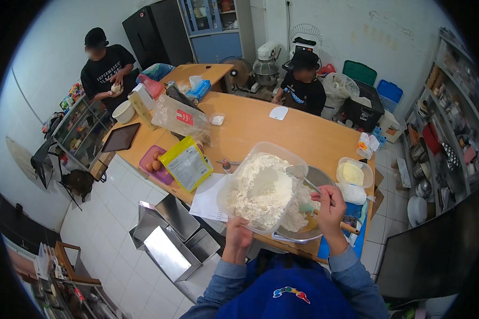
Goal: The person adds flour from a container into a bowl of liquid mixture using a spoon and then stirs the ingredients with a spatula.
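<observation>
My left hand (237, 239) grips the near edge of a clear plastic container (294, 159), partly full of white flour (261, 196). The container is held over the left part of a metal mixing bowl (324, 179). In my right hand (330, 210) is a metal spoon (307, 182), its head at the container's right edge. Flour and something yellowish lie in the bowl, partly hidden by the container. A spatula rests there too, its wooden handle (350, 228) sticking out over the near right rim.
Left of me are a yellow-white pouch (188, 165), eggs in a pink tray (153, 170) and paper (208, 198). A tub of pale yellow stuff (352, 173) stands right. Metal pans (170, 252) sit below the table's left edge. Two people (109, 74) (303, 87) are across the table.
</observation>
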Demonstrator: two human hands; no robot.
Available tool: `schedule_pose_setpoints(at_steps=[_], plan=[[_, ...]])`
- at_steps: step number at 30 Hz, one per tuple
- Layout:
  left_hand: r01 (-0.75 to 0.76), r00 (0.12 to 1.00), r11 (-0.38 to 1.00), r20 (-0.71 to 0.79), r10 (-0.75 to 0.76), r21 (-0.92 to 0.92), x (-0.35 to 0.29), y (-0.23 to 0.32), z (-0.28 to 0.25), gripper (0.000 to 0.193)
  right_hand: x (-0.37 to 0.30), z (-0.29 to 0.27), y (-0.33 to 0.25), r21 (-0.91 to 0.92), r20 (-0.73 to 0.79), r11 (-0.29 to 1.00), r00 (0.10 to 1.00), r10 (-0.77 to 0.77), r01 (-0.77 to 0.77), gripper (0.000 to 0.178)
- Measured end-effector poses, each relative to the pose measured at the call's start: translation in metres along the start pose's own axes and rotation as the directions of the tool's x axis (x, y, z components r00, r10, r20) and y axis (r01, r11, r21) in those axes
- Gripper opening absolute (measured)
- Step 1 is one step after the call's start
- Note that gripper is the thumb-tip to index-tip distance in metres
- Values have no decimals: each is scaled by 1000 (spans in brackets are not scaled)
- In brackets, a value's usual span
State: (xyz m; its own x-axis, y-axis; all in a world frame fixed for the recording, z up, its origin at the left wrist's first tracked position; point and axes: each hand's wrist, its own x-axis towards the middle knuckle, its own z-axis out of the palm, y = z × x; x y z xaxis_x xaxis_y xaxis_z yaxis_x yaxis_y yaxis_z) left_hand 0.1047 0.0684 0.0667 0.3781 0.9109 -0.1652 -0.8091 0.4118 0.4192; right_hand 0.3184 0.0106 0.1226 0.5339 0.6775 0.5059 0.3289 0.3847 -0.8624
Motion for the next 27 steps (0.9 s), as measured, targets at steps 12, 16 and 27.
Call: schedule_pose_setpoints(at_steps=[12,16,27], plan=[[12,998,997,59,-17,81,-5,-10,7,73,-14,11,8,204,92,884,907,410,-420,13],[21,997,999,69,-24,41,-5,-11,8,73,-5,4,7,425,57,708,797,601,-564,13],[-3,1000,994,29,0,112,0,-7,4,67,10,-16,-11,472,-70,738,814,576,-482,10]])
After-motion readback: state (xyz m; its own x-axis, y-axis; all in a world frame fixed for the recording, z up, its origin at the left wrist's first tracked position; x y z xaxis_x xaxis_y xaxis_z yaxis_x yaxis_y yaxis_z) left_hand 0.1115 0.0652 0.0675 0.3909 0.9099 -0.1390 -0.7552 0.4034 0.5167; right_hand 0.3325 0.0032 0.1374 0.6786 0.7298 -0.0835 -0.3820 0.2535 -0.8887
